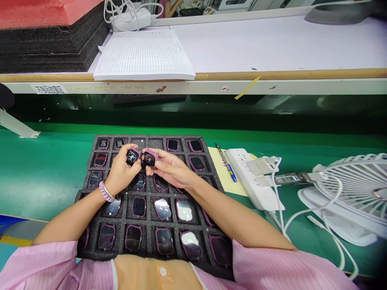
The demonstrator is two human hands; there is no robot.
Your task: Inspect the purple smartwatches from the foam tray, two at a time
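Note:
My left hand (pixel 124 169) is closed around a purple smartwatch body (pixel 132 156) whose dark screen shows a lit watch face. Right beside it, my right hand (pixel 169 167) grips a second purple smartwatch body (pixel 150 158), also with something lit on its screen. The two watches are held side by side, almost touching, over the upper part of a dark grey foam tray (pixel 155 141). Many compartments of this tray hold similar strapless purple watches, such as one watch (pixel 139 206) below my hands. Some compartments are hidden by my hands and forearms.
On the right stand a white power strip (pixel 246 177) with plugs and cables and a white fan (pixel 356 193). A pen (pixel 226 163) lies on yellow paper (pixel 216 161). The shelf above holds a printed form stack (pixel 145 54) and stacked black foam (pixel 45 48).

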